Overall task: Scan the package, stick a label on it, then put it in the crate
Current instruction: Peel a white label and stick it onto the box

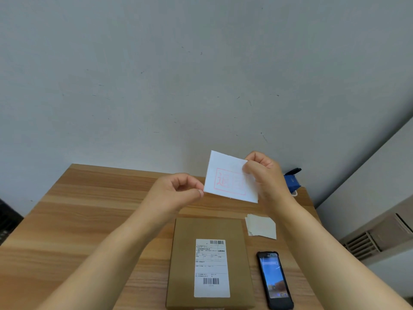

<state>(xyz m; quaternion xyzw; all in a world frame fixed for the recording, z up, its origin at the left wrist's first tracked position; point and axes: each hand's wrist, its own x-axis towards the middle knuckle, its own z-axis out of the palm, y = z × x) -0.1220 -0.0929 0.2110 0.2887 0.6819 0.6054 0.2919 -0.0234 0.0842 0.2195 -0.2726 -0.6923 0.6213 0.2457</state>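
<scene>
A flat brown cardboard package lies on the wooden table in front of me, with a white shipping label with barcodes on its top. Above it I hold up a white label with faint red print. My left hand pinches its lower left corner. My right hand pinches its upper right edge. A black handheld scanner with a lit screen lies right of the package, apart from both hands. No crate is in view.
A small stack of pale label sheets lies beyond the scanner, right of the package. A blue object stands at the table's far right corner by the wall. A grey vented unit stands on the right.
</scene>
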